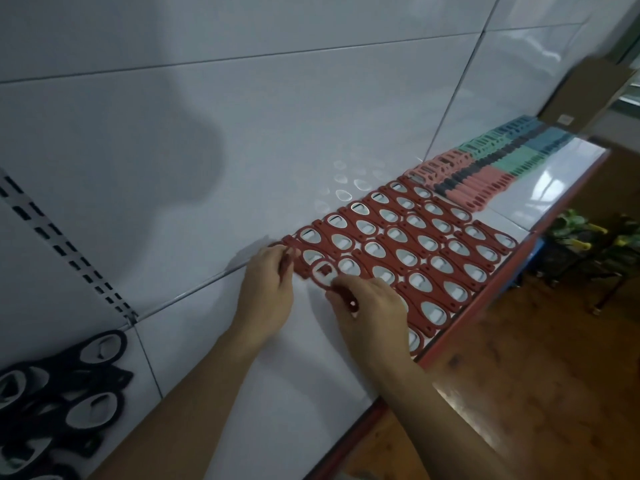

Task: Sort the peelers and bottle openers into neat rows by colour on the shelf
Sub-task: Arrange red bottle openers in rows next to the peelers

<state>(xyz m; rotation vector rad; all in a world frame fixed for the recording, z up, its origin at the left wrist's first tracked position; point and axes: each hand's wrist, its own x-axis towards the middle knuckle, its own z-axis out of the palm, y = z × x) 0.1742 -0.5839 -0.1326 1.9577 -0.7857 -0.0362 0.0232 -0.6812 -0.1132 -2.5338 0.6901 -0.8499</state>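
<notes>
The black bottle openers [55, 393] run off the left edge, and the right hand [374, 306] covers some red openers [415, 242].

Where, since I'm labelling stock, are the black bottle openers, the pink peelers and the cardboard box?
black bottle openers [93, 407]: head view, one opener's metal oval.
pink peelers [485, 188]: head view, a handle.
cardboard box [588, 93]: head view, brown side.

Bare white shelf [311, 375] lies open between the piled black openers [69, 386] and the red opener rows [415, 244], which crowd it to its front edge.
</notes>
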